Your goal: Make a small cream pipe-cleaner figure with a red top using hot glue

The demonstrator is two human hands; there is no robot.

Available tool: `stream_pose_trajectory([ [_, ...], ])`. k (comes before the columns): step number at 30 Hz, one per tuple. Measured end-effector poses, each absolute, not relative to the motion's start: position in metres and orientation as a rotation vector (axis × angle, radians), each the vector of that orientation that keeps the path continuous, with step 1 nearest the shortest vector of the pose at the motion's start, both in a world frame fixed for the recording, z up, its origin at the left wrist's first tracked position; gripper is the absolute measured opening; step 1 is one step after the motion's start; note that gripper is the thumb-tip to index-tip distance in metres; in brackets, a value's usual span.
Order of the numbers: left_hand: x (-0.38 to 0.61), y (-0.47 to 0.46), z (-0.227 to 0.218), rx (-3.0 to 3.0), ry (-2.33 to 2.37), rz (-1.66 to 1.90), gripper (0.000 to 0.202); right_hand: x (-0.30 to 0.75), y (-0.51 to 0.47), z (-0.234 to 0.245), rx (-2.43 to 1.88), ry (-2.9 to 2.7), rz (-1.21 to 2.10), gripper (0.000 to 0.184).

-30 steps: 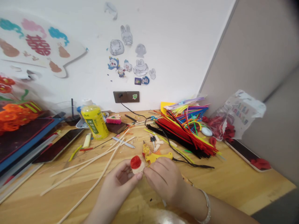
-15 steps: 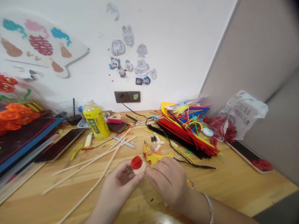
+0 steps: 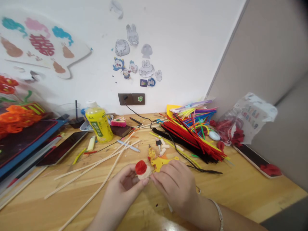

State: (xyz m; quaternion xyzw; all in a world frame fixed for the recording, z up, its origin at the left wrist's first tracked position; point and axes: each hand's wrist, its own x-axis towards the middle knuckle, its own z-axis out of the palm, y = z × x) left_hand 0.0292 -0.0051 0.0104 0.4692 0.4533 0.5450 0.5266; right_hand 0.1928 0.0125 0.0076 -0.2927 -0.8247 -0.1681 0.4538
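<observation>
My left hand (image 3: 125, 189) grips a small round piece (image 3: 141, 170) wound from fuzzy pipe cleaner, red on top and cream around the bottom, between thumb and fingers. Beside its lower right edge my right hand (image 3: 176, 184) is closed, thumb and forefinger pinched together. What those fingertips hold is mostly hidden; it looks like a thin end at the cream rim. Just behind the right hand lies a yellow glue gun (image 3: 160, 163), its nozzle toward the back, partly covered by the knuckles.
Cream pipe cleaners (image 3: 98, 163) stretch across the table on the left. A yellow drink bottle (image 3: 99, 123) stands behind them, near a dark phone (image 3: 64, 148). Red and black pipe cleaners (image 3: 192, 138) are heaped right of centre. A black cord (image 3: 138, 112) runs to the wall socket. Another phone (image 3: 255, 160) lies far right.
My right hand and wrist have shifted slightly to the right. The left hand keeps its hold on the red and cream piece, almost unmoved.
</observation>
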Motion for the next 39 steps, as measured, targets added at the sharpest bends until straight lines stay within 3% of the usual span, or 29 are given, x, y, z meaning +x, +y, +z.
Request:
stream_pose_trajectory([
  [39,0.0334,-0.0034,0.0165,1.15,1.169,1.313,0.019,0.192,0.0117,0.0034,-0.754,-2.115,-0.398,0.025],
])
